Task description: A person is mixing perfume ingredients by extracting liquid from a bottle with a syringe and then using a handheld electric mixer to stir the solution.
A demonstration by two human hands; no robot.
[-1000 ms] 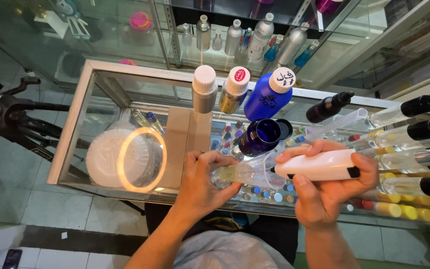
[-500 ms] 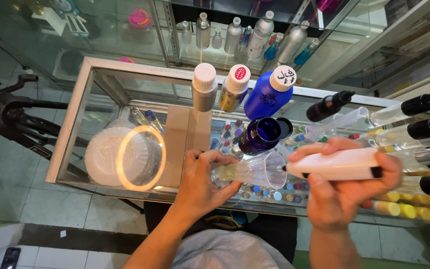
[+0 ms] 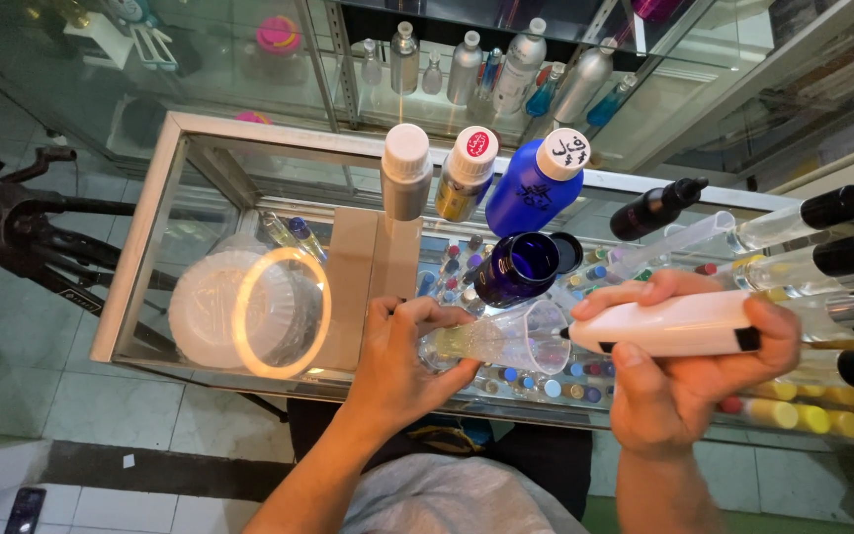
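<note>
Head view: left hand (image 3: 402, 361) grips clear cup (image 3: 501, 341) holding yellowish liquid; right hand (image 3: 689, 371) clasps white tool (image 3: 669, 324).

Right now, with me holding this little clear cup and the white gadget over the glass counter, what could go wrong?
The clear cup is tilted in your left hand, so its liquid could spill. The white tool in your right hand could tap the rim. The open dark blue bottle stands close and might be knocked over.

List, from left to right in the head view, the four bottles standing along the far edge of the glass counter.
Silver bottle with white cap → gold bottle with white cap → blue bottle with white cap → black bottle lying tilted.
</note>
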